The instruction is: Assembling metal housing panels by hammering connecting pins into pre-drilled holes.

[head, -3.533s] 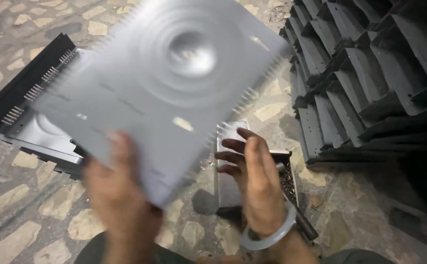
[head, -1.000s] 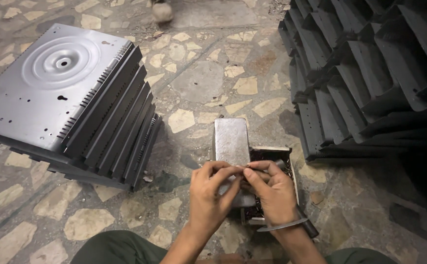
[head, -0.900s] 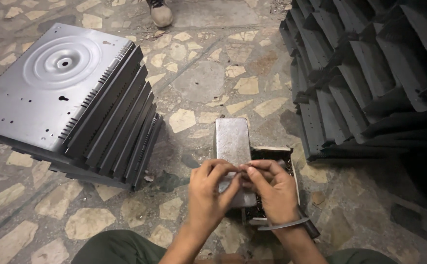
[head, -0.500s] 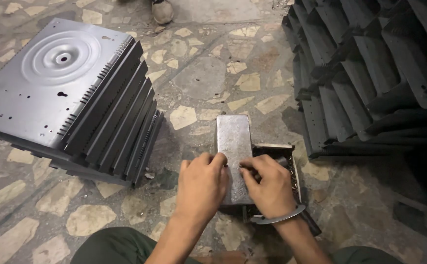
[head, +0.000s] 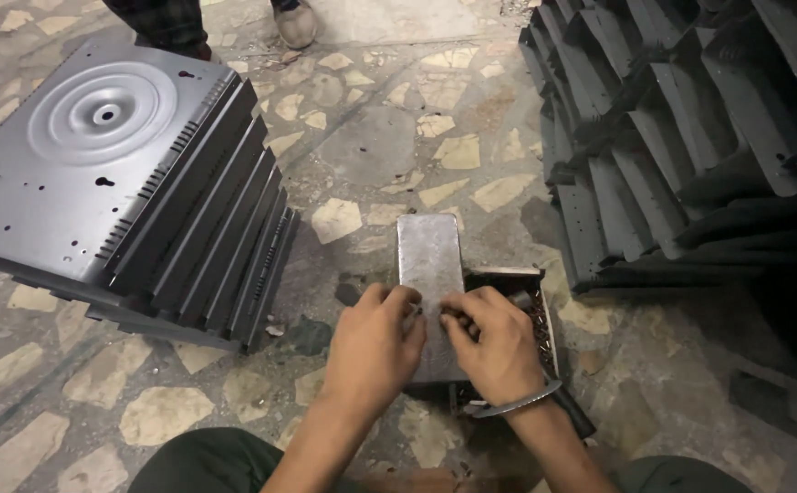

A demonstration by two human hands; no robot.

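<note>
Metal block (head: 427, 260) under both hands (head: 435, 342), fingertips touching.

dim, even overhead light; soft shadows; right edge dark; frame sharp.

The scene is seen from one head-worn camera, aimed steeply down and forward at the floor (head: 371, 146). The hands (head: 435, 342) are viewed close, low in frame; stacked panels (head: 134, 183) are caught at both sides.
</note>
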